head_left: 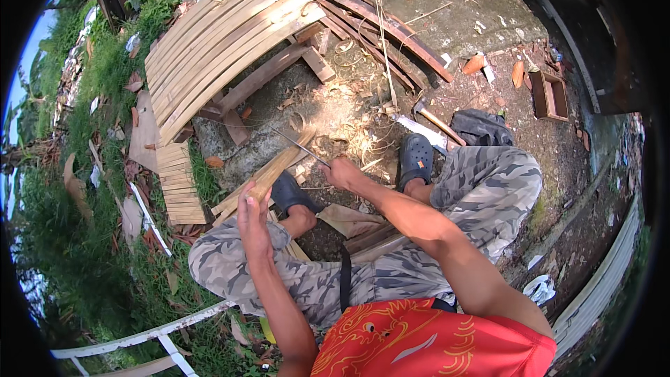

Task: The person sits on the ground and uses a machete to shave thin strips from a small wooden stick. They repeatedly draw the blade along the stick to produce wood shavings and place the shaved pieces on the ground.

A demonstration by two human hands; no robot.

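My left hand (252,218) is closed around the near end of a split bamboo strip (278,169), which slants up and to the right over my left shoe. In my right hand (340,174) is a knife with a thin, dark blade (315,156). The blade points up and left and crosses the strip near its far end; whether its edge touches the bamboo I cannot tell. Most of the knife's handle is hidden by my fingers. Pale shavings (359,136) lie scattered on the ground beyond my hands.
A bamboo slat bench (230,42) stands at the far left. Dark wooden planks (380,28) lie beyond the shavings. By my right shoe (417,157) are a hammer (438,124), a handsaw (419,129) and a dark bag (481,127). A small wooden box (536,94) sits farther right.
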